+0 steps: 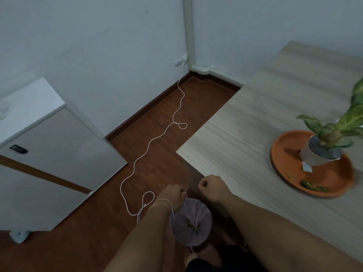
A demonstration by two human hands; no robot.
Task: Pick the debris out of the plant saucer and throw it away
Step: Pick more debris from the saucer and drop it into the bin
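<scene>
The pale wood-grain counter point(255, 134) fills the right of the view, standing over a dark red-brown plank floor point(167, 114). On the counter, well to the right, sits the round terracotta-orange plant saucer point(284, 152), carrying a small white pot with a green variegated plant point(322, 152) and, near its front rim, a few dark green scraps of debris point(312, 187). On the floor just below the counter's near corner stands a small round bin lined with a translucent pinkish bag point(191, 224), green bits already lying in it. The left hand point(173, 195) and right hand point(211, 188) both hover over the bin's far edge, curled into loose fists; whether either holds anything, I cannot tell. This looks like the dropping step of one round. Next, a hand likely has to reach back right and up to the saucer, well apart from both hands, and pinch the remaining scraps.
</scene>
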